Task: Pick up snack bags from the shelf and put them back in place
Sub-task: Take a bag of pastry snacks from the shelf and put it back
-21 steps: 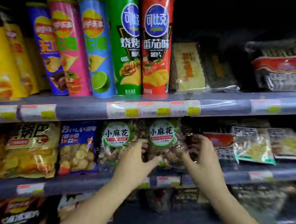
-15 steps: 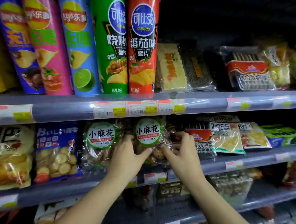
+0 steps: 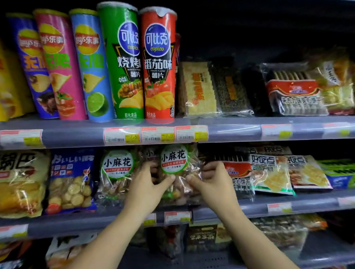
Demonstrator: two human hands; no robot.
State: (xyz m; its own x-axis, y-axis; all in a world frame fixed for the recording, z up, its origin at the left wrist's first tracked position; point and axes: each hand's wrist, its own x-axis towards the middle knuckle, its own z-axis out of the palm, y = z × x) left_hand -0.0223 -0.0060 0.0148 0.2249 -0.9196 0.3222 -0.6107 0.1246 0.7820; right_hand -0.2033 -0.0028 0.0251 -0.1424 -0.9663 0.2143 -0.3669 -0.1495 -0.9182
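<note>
Left hand [image 3: 146, 189] and right hand [image 3: 214, 187] reach toward 12 o'clock, fingers [image 3: 210, 166] pinching the snack bag [image 3: 173, 159]. Bag upright, label outward.

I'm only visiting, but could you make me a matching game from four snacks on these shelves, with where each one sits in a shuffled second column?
1. tall red cardboard chip can
2. tall green cardboard chip can
3. rightmost clear plastic bag with round green-rimmed label
4. blue plastic bag of round crackers

A. middle shelf, beside a pale yellow bag
B. upper shelf, beside flat cracker packs
C. middle shelf, gripped by left hand and right hand
D. upper shelf, beside a light blue can

Pairs: 1-B, 2-D, 3-C, 4-A
</note>
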